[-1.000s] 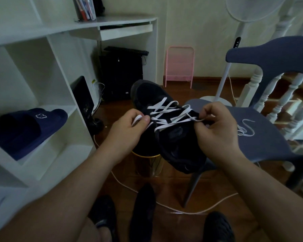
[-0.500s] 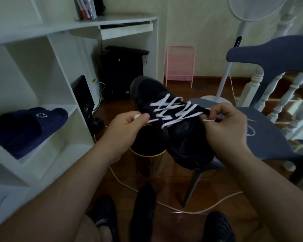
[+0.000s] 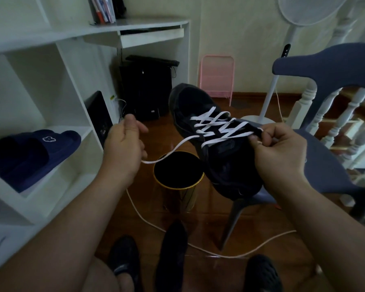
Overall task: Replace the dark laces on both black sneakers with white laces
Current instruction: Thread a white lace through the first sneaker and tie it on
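White lace [image 3: 217, 125] is feeding through the black sneaker [image 3: 215, 144]; our left hand [image 3: 122, 148] is pinching its free end taut leftward while our right hand [image 3: 278, 152] is gripping the shoe, steadying it.

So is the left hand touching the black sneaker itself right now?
Apart. The head view shows the left hand off to the sneaker's side, floor visible between them, joined only by the white lace.

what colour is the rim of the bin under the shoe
Gold, on the bin, seen clearly in the head view.
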The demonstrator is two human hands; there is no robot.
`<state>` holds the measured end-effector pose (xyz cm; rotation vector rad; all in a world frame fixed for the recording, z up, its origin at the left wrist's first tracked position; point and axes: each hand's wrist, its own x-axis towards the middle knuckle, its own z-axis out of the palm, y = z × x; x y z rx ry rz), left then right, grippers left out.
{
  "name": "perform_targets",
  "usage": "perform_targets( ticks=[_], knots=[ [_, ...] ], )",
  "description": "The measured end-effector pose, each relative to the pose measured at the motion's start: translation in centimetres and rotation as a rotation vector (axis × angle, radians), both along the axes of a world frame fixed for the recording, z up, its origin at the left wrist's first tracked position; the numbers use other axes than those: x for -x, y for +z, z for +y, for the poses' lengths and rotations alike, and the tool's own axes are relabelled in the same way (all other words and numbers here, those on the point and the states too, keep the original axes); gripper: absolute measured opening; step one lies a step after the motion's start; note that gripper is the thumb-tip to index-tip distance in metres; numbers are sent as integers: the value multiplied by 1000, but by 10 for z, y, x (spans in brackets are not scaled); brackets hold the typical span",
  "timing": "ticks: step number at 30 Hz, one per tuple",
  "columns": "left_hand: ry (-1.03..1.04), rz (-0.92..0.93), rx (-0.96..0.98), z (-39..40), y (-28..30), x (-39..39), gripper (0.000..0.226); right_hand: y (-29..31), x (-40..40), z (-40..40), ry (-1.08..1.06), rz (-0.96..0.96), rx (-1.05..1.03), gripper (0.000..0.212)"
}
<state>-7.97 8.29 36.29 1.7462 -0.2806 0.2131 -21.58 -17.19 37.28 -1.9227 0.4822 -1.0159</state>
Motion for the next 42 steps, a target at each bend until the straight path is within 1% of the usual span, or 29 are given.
perform_targets(
  ticks=[1,2,4,6,8,10,11,12,14,15,16,17,19,21,22,23,25,27,29,30,32,34,37,42],
  knots=[
    [45,4,-8,3,1,-2,53,0,1,0,-3,4,-18,36],
    [100,-38,-74,7,2,-6,53,1,1,1,-4,9,-30,37],
    [138,-166,-284,17,5,-9,55,1,2,2,1,22,-42,37],
    [85,-263,-444,23,11,-7,54,0,2,2,11,44,-52,39],
    [-18,-226,-449,20,12,0,44,-1,1,2,15,71,-61,40],
    [-164,-119,-320,12,12,10,46,-1,1,3,19,102,-91,40],
    [-253,-53,-206,7,13,16,46,0,1,4,27,115,-113,39],
    [-345,14,-68,2,14,18,37,1,1,5,35,122,-131,39],
    [-495,141,196,-8,18,25,5,1,0,7,55,127,-155,40],
    [-525,190,286,-12,19,26,10,1,0,8,63,131,-166,39],
    [-541,232,340,-15,19,27,20,0,-1,8,66,139,-181,37],
    [-546,269,377,-16,19,28,27,0,-1,8,70,149,-203,32],
    [-534,318,392,-19,21,30,30,-1,-3,6,94,167,-256,21],
    [-527,340,355,-23,23,33,38,-3,-3,6,123,183,-296,17],
    [-517,312,298,-24,24,33,42,-4,-4,5,136,189,-295,18],
    [-495,246,205,-26,24,34,40,-4,-4,5,145,198,-279,20],
    [-433,75,-14,-27,20,35,27,-4,-4,6,164,221,-244,25],
    [-367,-72,-209,-27,14,34,16,-4,-3,8,192,251,-228,25],
    [-336,-156,-333,-27,10,35,8,-3,-2,11,225,277,-243,21],
    [-333,-179,-365,-28,10,35,10,-2,-1,12,255,281,-282,21],
    [-315,-235,-408,-31,11,35,15,1,0,16,330,288,-371,25],
    [-299,-292,-429,-34,12,35,20,5,1,18,381,286,-416,27],
    [-295,-311,-388,-38,11,37,26,8,2,19,440,261,-509,25],
    [-291,-302,-326,-43,16,46,19,10,5,21,514,242,-631,33]
  ],
)
